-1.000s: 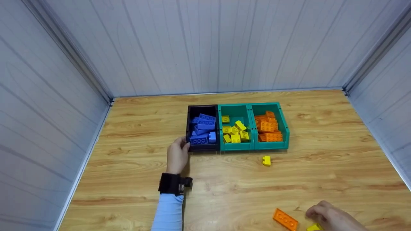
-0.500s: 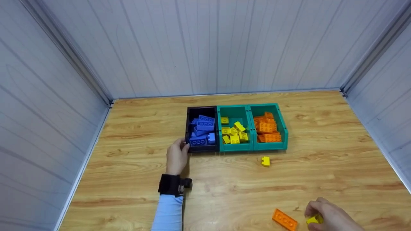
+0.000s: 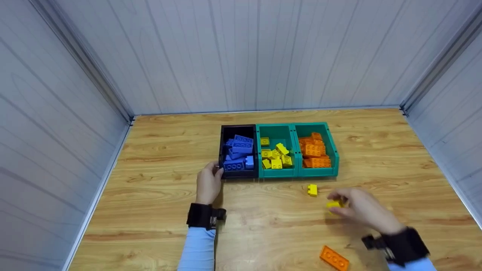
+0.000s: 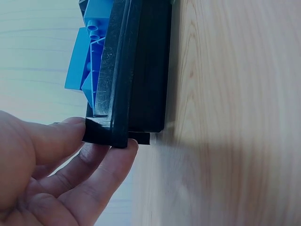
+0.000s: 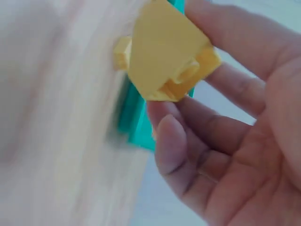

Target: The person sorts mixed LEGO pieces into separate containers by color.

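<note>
My left hand (image 3: 208, 183) grips the front left corner of the black bin (image 3: 238, 174), thumb on one side and fingers on the other, as the left wrist view shows. Blue bricks (image 3: 242, 147) fill much of that bin. Over the table, in front of the bins and to the right, my right hand (image 3: 361, 207) pinches a yellow brick (image 5: 167, 52) between thumb and fingers; its hollow underside shows in the right wrist view. Another yellow brick (image 3: 312, 190) lies on the table just left of the right hand, apart from it.
Two green bins adjoin the black one: the middle green bin (image 3: 276, 173) holds yellow bricks (image 3: 276, 163), the right green bin (image 3: 319, 172) orange bricks (image 3: 313, 149). A long orange brick (image 3: 334, 258) lies near the front edge of view. Panel walls enclose the wooden table (image 3: 158, 150) at back and sides.
My right hand has picked up the yellow brick beside the long orange brick and carried it forward and left toward the bins. The left hand stays at the black bin's corner.
</note>
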Motion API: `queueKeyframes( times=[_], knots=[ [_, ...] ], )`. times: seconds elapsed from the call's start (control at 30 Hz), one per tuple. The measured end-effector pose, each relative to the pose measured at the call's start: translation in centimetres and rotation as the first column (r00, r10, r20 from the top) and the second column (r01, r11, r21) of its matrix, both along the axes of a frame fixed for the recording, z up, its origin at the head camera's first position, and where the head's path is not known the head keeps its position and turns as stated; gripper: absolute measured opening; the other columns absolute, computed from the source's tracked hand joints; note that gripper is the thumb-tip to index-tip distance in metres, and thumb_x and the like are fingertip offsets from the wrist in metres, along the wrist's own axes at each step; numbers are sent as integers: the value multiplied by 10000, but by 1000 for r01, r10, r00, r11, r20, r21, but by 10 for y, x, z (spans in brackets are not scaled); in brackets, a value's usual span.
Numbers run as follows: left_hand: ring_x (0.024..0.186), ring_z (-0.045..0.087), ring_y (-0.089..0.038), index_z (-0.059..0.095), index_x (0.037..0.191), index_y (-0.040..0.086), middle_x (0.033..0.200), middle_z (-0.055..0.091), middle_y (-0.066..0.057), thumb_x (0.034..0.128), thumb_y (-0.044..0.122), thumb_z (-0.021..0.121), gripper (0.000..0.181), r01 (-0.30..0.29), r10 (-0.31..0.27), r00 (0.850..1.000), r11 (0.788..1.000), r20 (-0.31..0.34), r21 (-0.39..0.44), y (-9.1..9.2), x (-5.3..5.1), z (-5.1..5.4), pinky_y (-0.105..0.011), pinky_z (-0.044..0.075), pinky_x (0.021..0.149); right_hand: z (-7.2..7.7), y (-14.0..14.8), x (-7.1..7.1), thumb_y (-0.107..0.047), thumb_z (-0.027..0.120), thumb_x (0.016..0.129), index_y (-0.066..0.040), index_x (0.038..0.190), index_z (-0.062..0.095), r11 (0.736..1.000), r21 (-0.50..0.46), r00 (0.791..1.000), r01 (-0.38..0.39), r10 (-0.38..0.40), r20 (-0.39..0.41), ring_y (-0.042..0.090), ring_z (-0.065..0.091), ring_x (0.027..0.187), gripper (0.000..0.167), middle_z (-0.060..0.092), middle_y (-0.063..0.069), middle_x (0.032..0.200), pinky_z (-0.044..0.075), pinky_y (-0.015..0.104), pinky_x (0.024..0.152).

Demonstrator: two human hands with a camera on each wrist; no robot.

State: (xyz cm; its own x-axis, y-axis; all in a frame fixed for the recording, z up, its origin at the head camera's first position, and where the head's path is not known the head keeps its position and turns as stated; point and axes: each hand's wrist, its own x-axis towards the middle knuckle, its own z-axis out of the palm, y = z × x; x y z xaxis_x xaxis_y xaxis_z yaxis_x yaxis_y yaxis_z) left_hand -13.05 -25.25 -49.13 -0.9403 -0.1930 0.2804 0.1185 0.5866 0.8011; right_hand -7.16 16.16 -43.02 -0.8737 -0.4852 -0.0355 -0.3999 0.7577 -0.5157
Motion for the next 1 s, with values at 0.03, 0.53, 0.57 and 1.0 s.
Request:
queueKeyframes(
  times=[0.03, 0.53, 0.57, 1.0],
  knots=[
    [812, 667, -264, 678, 1136, -53, 899, 705, -137, 938, 10, 651, 210, 1, -1, 1000, 1000, 7, 5, 0, 0, 0, -406, 537, 741, 3, -6, -9, -202, 795, 839, -102, 1050, 715, 1000, -12, 999, -13, 13, -34, 101, 594, 800, 247, 685, -41, 947, 516, 264, 675],
    [767, 653, -235, 685, 1121, -49, 855, 694, -110, 932, -1, 650, 197, 8, -8, 1000, 1000, 9, 13, 1, -2, 2, -398, 526, 715, 19, -109, -125, -133, 717, 923, -50, 1133, 702, 997, -60, 991, -39, 31, -133, 233, 612, 905, 227, 633, 95, 1062, 539, 376, 786],
    [757, 649, -230, 686, 1122, -45, 848, 692, -104, 933, 0, 649, 198, 8, -8, 1000, 1000, 13, 16, 2, -2, 3, -394, 523, 708, 19, -113, -130, -120, 711, 926, -46, 1124, 703, 998, -56, 990, -38, 29, -141, 243, 608, 897, 212, 623, 104, 1053, 538, 378, 776],
    [767, 653, -227, 685, 1118, -34, 851, 691, -101, 940, 1, 644, 185, 1, -1, 1000, 1000, 29, 16, 0, -2, 1, -392, 529, 714, 9, -114, -151, -70, 670, 941, -20, 1072, 717, 995, -64, 964, -72, 54, -259, 274, 562, 842, 148, 641, 146, 1023, 469, 426, 766]
  ],
)
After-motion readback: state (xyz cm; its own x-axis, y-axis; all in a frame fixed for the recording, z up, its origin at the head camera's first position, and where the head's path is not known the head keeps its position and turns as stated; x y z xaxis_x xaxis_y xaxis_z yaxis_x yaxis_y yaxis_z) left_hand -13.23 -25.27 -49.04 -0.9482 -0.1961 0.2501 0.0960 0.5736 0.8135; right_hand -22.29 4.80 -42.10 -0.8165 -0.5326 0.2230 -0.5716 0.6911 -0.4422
